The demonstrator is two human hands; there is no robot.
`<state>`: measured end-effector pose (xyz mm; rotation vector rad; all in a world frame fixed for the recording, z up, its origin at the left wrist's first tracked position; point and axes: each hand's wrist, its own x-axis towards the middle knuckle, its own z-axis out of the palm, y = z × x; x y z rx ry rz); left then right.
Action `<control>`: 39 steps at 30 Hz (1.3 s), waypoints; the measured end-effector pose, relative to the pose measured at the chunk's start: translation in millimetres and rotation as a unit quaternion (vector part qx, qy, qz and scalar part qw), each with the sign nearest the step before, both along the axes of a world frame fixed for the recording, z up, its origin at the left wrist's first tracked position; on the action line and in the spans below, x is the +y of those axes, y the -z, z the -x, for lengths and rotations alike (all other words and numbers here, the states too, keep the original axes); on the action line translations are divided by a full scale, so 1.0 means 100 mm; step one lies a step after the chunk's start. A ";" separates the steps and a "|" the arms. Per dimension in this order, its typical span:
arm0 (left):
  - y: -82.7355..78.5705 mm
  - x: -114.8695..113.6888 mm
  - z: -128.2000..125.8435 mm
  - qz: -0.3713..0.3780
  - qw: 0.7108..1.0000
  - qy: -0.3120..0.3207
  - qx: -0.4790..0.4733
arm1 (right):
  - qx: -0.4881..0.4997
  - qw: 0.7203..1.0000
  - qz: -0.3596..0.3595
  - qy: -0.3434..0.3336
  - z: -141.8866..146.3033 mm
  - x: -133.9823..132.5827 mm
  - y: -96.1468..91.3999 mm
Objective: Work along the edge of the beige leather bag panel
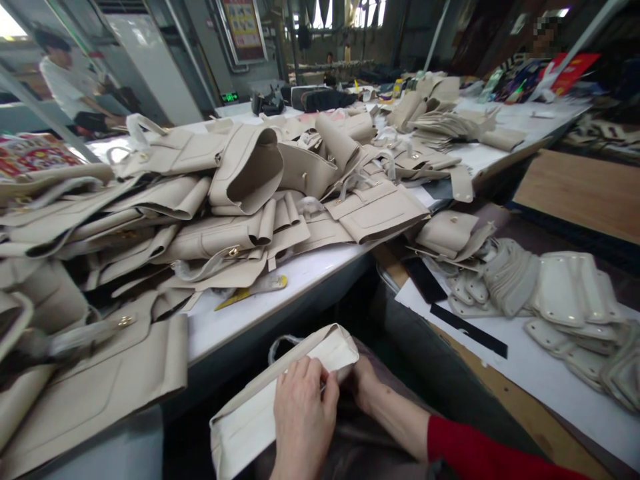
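A beige handbag [245, 427] rests tilted over my lap, its long pale base panel turned up. A plastic-wrapped handle loop sticks out on its far side. My left hand [305, 407] lies across the panel, fingers curled and closed at its near edge, with thumb and fingertips pinching there. At the bag's right end, my right hand [363, 383] reaches in from a red sleeve and grips the side; its fingertips are mostly hidden behind the bag.
Beige bag bodies [300, 220] are heaped along the white table [230, 327]. A yellow-handled tool [253, 291] lies at its edge. To the right, a side table holds stacked pale pieces [570, 287] and a black strip [469, 331]. A person [70, 83] sits far left.
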<state>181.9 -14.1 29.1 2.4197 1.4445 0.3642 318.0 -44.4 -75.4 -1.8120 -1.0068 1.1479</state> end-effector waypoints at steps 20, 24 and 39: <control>-0.02 -0.24 0.11 -0.085 0.996 -0.012 -0.010 | -0.456 0.808 -0.330 -0.175 0.03 -0.64 -0.59; -0.01 -0.31 0.31 -0.084 0.995 -0.041 -0.019 | -0.453 0.803 -0.336 -0.194 0.17 -0.65 -0.62; 0.16 -0.54 0.96 -0.138 0.976 -0.150 -0.077 | -0.416 0.769 -0.428 -0.230 0.80 -0.54 -0.68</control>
